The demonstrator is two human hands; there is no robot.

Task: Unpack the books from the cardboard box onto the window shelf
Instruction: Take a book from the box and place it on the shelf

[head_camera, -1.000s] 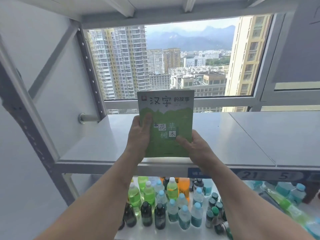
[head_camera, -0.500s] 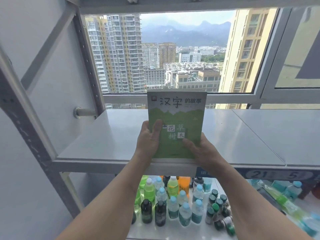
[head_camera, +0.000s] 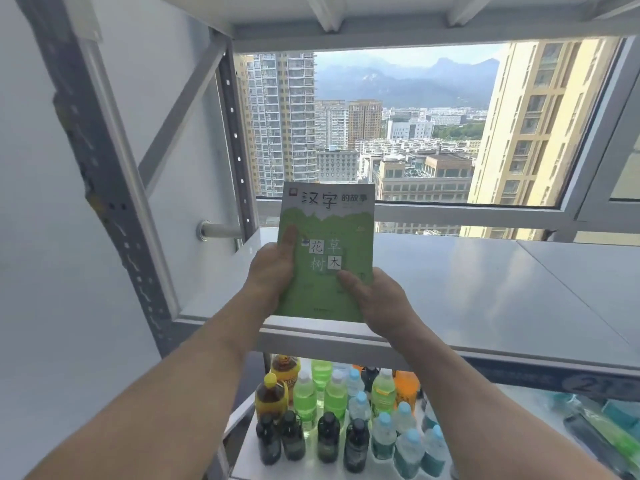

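One green book (head_camera: 327, 258) stands upright over the front edge of the window shelf (head_camera: 485, 289). Two hands hold it: the left hand (head_camera: 272, 271) grips its left edge, thumb on the cover; the right hand (head_camera: 375, 303) pinches its lower right corner. Many bottles (head_camera: 332, 410) crowd the shelf below, too many to count.

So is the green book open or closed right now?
Closed: the green book shows its whole front cover, held upright by the left hand and right hand.
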